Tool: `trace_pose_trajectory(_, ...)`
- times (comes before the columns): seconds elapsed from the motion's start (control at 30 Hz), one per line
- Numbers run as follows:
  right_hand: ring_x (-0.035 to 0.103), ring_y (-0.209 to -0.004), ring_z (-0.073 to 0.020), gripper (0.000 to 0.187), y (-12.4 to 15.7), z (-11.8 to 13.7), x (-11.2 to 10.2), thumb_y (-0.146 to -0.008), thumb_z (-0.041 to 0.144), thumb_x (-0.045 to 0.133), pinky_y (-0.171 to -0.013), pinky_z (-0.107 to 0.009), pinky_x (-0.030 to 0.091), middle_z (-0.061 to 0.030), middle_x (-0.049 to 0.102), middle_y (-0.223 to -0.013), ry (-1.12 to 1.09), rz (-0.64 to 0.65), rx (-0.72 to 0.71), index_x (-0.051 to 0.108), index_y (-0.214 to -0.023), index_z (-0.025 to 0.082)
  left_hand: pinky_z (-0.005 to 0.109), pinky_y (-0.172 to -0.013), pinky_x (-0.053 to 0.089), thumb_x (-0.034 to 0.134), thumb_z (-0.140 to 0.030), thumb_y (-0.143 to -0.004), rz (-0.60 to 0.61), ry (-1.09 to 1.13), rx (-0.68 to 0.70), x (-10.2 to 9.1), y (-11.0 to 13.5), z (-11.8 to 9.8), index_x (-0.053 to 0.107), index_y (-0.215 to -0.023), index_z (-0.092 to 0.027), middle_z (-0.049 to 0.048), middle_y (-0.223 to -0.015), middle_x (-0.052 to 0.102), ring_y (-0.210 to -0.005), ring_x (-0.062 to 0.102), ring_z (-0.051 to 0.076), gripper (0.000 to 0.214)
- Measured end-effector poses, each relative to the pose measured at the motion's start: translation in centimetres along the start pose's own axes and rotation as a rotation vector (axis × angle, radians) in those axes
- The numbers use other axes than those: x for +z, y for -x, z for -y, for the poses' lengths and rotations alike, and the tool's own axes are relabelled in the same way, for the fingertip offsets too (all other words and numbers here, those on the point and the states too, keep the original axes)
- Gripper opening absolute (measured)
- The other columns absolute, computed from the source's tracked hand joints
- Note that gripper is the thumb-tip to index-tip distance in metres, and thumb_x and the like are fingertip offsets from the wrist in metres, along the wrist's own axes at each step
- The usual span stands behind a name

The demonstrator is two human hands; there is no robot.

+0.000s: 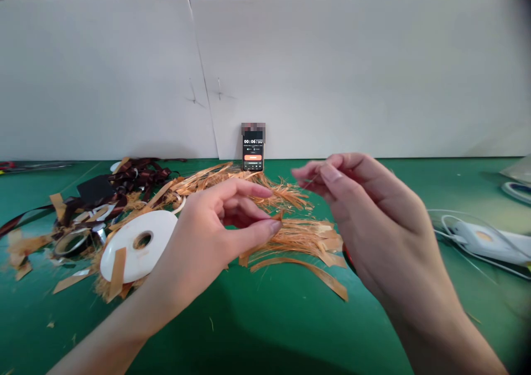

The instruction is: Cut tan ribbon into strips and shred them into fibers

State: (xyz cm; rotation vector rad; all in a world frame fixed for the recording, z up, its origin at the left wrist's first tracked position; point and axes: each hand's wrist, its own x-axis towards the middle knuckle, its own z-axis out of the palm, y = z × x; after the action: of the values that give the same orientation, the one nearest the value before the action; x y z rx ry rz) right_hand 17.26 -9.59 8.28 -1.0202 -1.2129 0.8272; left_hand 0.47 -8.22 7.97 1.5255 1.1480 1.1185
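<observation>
My left hand hovers over the green table, thumb and fingers pinched on a small frayed piece of orange ribbon. Just right of it, my right hand is raised, fingertips pinched on a thin thread that is barely visible. Under both hands lies a heap of shredded orange ribbon strips. A white ribbon spool lies flat to the left of my left wrist.
Dark brown ribbon and tape rolls are tangled at the left. A phone showing a timer leans on the white partition. A white device with cables sits at the right. A red object peeks out under my right hand.
</observation>
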Motion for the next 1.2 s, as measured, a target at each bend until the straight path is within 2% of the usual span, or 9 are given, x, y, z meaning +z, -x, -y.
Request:
trace_pose_trajectory(0.13, 0.064, -0.077, -0.0102, 0.017, -0.3, 0.3, -0.3, -0.093, 0.026, 0.052, -0.07, -0.021, 0.053, 0.0008, 0.061, -0.088, -0.309, 0.203, 0.197, 0.059, -0.078, 0.023, 0.021, -0.055, 0.054, 0.083, -0.023, -0.064, -0.009, -0.065, 0.069, 0.1, 0.1, 0.3, 0.073, -0.083, -0.026, -0.0013, -0.066, 0.072, -0.061, 0.068, 0.016, 0.022)
trace_pose_trajectory(0.23, 0.042, -0.046, -0.0017, 0.019, -0.6, 0.8, -1.1, -0.093, 0.025, 0.052, -0.046, -0.014, 0.04, 0.0041, 0.055, -0.076, -0.353, 0.321, 0.309, 0.059, -0.076, 0.021, 0.022, -0.056, 0.053, 0.08, -0.025, -0.069, -0.038, -0.176, 0.184, 0.1, 0.3, 0.3, 0.075, -0.083, -0.027, -0.0009, -0.069, 0.074, -0.063, 0.069, 0.017, 0.015)
trace_pose_trajectory(0.33, 0.029, -0.041, -0.0015, 0.017, -0.9, 1.0, -1.9, -0.09, 0.027, 0.057, -0.039, -0.016, 0.028, 0.005, 0.055, -0.07, -0.221, 0.494, 0.371, 0.058, -0.074, 0.02, 0.021, -0.054, 0.05, 0.077, -0.023, -0.073, 0.012, -0.273, 0.29, 0.0, 0.7, 0.3, 0.076, -0.081, -0.028, -0.001, -0.069, 0.074, -0.06, 0.067, 0.016, 0.01)
trace_pose_trajectory(0.53, 0.052, -0.051, -0.011, 0.017, -0.6, 0.3, -2.8, -0.083, 0.019, 0.055, -0.047, -0.022, 0.04, 0.0031, 0.057, -0.056, 0.214, 0.799, 0.41, 0.058, -0.066, 0.023, 0.022, -0.047, 0.043, 0.066, -0.024, -0.084, 0.188, -0.46, 0.385, -0.1, 1.5, 0.5, 0.076, -0.082, -0.03, -0.0017, -0.065, 0.072, -0.049, 0.06, 0.014, 0.013)
trace_pose_trajectory(0.77, 0.053, -0.047, -0.0153, 0.021, 0.0, -0.8, -3.7, -0.068, 0.007, 0.049, -0.045, -0.027, 0.037, 0.0022, 0.059, -0.052, 0.779, 0.678, 0.233, 0.055, -0.056, 0.024, 0.018, -0.047, 0.041, 0.069, -0.018, -0.08, 0.143, -0.522, 0.394, 0.6, 1.5, 0.9, 0.07, -0.071, -0.024, -0.0044, -0.057, 0.069, -0.047, 0.059, 0.01, 0.011)
trace_pose_trajectory(0.87, 0.051, -0.047, -0.0176, 0.024, -0.6, -1.4, -4.7, -0.069, 0.007, 0.051, -0.049, -0.031, 0.035, -0.0015, 0.06, -0.051, 1.205, 0.416, 0.076, 0.061, -0.055, 0.024, 0.017, -0.047, 0.043, 0.07, -0.017, -0.078, 0.059, -0.518, 0.389, 0.3, 1.6, 0.6, 0.069, -0.069, -0.024, -0.0055, -0.056, 0.068, -0.046, 0.06, 0.009, 0.012)
trace_pose_trajectory(0.93, 0.053, -0.048, -0.0207, 0.022, -1.2, -1.5, -5.3, -0.08, 0.017, 0.052, -0.05, -0.033, 0.036, -0.0045, 0.062, -0.053, 1.329, 0.174, 0.05, 0.071, -0.074, 0.023, 0.018, -0.047, 0.046, 0.073, -0.02, -0.076, -0.009, -0.462, 0.344, 0.0, 1.6, 0.4, 0.069, -0.067, -0.026, -0.0064, -0.055, 0.069, -0.045, 0.061, 0.01, 0.011)
trace_pose_trajectory(1.07, 0.067, -0.091, -0.032, 0.035, -2.1, -1.4, -4.7, -0.085, 0.033, 0.058, -0.068, -0.042, 0.048, -0.0116, 0.073, -0.1, 1.143, 0.081, 0.04, 0.067, -0.117, 0.024, 0.019, -0.056, 0.053, 0.076, -0.023, -0.075, -0.066, -0.372, 0.318, 0.0, 1.2, 0.4, 0.072, -0.077, -0.027, -0.0045, -0.066, 0.075, -0.056, 0.068, 0.013, 0.006)
trace_pose_trajectory(1.2, 0.063, -0.109, -0.0296, 0.033, -2.4, -1.8, -3.0, -0.075, 0.019, 0.068, -0.088, -0.046, 0.051, -0.0078, 0.067, -0.123, 0.866, -0.073, -0.141, 0.071, -0.107, 0.024, 0.018, -0.063, 0.055, 0.071, -0.021, -0.079, -0.063, -0.375, 0.318, 0.6, 0.5, 0.9, 0.071, -0.091, -0.024, -0.002, -0.076, 0.076, -0.066, 0.07, 0.013, 0.012)
